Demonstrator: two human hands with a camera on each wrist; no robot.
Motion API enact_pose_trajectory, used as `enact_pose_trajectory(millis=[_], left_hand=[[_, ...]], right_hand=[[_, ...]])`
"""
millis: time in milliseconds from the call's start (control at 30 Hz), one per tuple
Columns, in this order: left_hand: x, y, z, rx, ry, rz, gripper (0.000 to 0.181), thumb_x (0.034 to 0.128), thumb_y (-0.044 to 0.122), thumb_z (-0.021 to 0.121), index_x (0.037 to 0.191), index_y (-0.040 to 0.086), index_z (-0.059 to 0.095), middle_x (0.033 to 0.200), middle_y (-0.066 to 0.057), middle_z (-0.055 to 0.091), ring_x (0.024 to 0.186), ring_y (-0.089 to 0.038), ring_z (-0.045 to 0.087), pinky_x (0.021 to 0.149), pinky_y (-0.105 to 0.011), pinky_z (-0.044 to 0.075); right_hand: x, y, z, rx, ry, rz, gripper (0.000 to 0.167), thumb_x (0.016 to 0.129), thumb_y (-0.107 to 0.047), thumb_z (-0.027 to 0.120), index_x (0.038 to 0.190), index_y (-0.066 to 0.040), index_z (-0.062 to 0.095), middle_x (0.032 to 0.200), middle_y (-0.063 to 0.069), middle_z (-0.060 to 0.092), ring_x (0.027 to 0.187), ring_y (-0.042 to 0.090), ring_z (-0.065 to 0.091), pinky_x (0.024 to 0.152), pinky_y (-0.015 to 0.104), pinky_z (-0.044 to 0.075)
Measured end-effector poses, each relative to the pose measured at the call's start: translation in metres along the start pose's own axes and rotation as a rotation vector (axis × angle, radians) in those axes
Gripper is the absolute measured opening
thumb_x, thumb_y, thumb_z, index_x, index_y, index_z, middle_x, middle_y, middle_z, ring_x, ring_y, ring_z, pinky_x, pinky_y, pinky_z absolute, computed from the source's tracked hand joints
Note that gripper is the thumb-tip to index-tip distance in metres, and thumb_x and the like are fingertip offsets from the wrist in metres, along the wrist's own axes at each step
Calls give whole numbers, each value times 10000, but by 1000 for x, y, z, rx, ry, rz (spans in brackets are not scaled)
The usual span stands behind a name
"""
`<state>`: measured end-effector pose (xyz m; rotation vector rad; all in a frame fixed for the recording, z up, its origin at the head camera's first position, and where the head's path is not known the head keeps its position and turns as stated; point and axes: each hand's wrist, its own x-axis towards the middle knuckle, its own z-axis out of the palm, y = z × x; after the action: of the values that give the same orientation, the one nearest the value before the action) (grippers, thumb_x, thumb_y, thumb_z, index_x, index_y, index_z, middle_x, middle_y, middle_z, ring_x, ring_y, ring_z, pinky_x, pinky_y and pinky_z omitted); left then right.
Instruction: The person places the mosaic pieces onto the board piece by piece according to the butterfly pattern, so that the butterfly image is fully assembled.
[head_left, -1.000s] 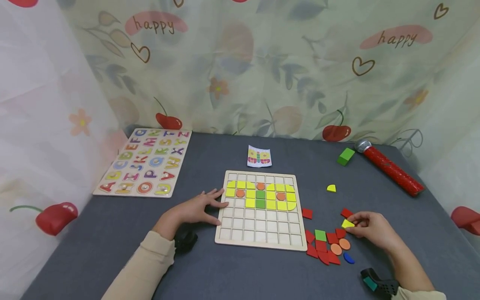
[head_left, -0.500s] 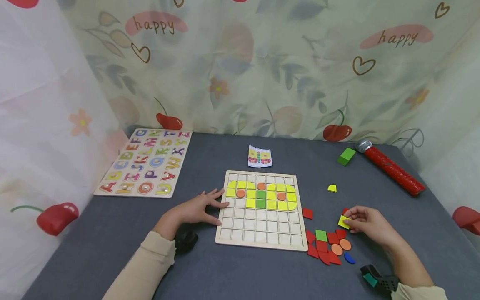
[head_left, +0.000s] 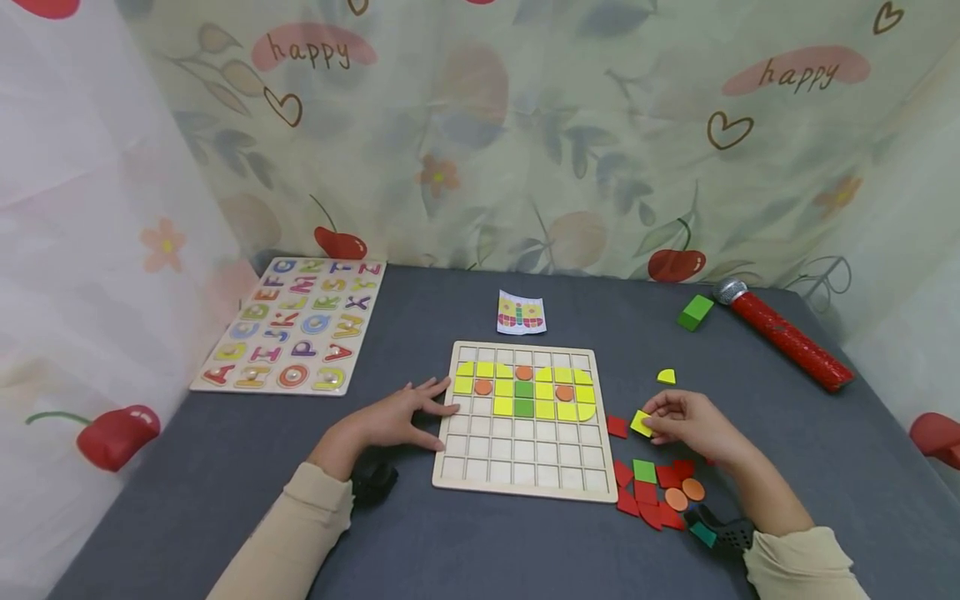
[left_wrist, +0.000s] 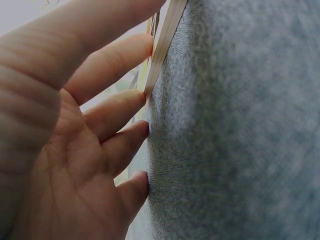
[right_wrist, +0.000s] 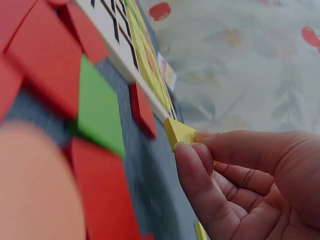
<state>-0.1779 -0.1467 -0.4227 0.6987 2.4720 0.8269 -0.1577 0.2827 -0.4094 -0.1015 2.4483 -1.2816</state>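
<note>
Placement is seemingly pending: I'm watching the right hand point(head_left: 692, 425) pinching a yellow tile point(head_left: 640, 423), likely needing alignment over a free cell point(head_left: 482, 406), the splayed left hand point(head_left: 392, 418) touching the board point(head_left: 521, 451).

Held tile point(head_left: 640, 423): yellow | board point(head_left: 519, 449): pale, gridded | table point(head_left: 420, 317): dark grey | curtain point(head_left: 525, 212): cream, cherry-and-leaf print | microphone point(head_left: 789, 339): red, silver-headed

Play corner: drapes point(head_left: 525, 167), alphabet board point(head_left: 296, 332)
</note>
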Motion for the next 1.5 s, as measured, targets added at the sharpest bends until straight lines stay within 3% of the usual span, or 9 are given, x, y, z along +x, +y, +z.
enact_pose_trajectory(millis=[433,767,1267,1500], left_hand=[[0,-2,1,-4,2,-2,660,749,343,765,1341,197,510,1559,-26,199,1460,-280,45,1163,-534,-16],[0,0,0,-9,0,1,662,747,339,768,1339,191,511,1557,-31,205,1461,-268,49,1163,-533,-19],[0,0,-1,0,-6,-4,654,752,339,764,1339,193,514,1556,-34,208,1461,-264,51,1164,-533,-18],[0,-1,-2,7,-15,13,650,763,342,753,1344,187,507,1557,-42,194,1461,-263,48,1161,-541,-14]], right_hand=[[36,-31,35,81,-92,-43,288,892,-142,625,1084,60,554,870,112,586,703,156,636,692,264,569],[60,-53,64,127,-133,-127,260,874,-81,630,1059,91,565,864,113,576,698,153,616,671,297,578],[89,-90,107,127,-216,-208,155,880,-53,617,985,60,601,822,102,585,691,146,619,682,306,577],[99,-101,123,111,-224,-209,175,878,-63,617,1005,57,631,848,131,647,672,132,639,677,306,579]])
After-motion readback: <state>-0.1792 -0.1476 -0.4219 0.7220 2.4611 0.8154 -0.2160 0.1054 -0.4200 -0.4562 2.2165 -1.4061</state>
